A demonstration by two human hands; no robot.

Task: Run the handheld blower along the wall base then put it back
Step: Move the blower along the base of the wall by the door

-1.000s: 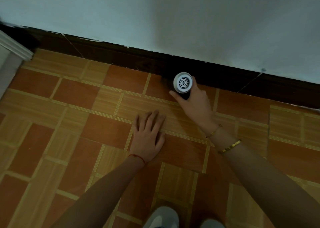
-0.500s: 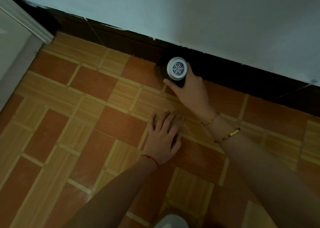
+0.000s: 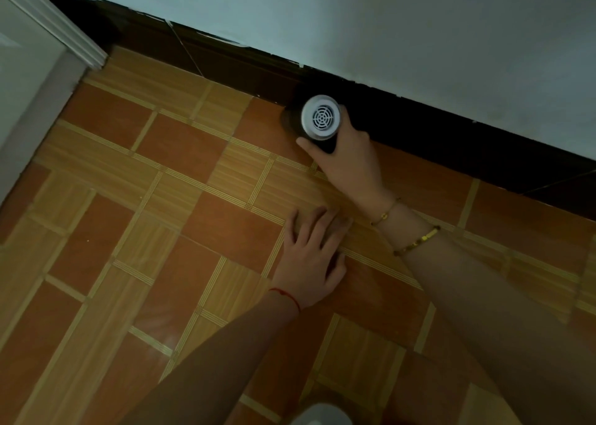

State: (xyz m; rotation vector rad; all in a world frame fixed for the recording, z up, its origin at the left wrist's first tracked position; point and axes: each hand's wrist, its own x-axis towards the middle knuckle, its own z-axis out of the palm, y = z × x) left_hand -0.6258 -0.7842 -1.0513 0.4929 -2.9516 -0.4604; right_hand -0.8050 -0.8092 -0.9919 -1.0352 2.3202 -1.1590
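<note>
The handheld blower [image 3: 320,118] is a dark body with a round white grilled rear end facing me. Its nose points at the dark skirting board [image 3: 225,60] along the wall base, where it is lost in shadow. My right hand [image 3: 350,160] grips the blower's handle from below, thumb along its left side. My left hand [image 3: 311,258] lies flat on the tiled floor [image 3: 161,231], fingers spread, a little nearer to me than the blower.
A pale blue-grey wall [image 3: 387,21] rises above the skirting. A white door frame [image 3: 48,34] stands at the far left corner. A white shoe tip [image 3: 322,416] shows at the bottom edge.
The blower and my right hand have travelled left along the skirting toward the door frame. My left hand has followed across the floor, still flat.
</note>
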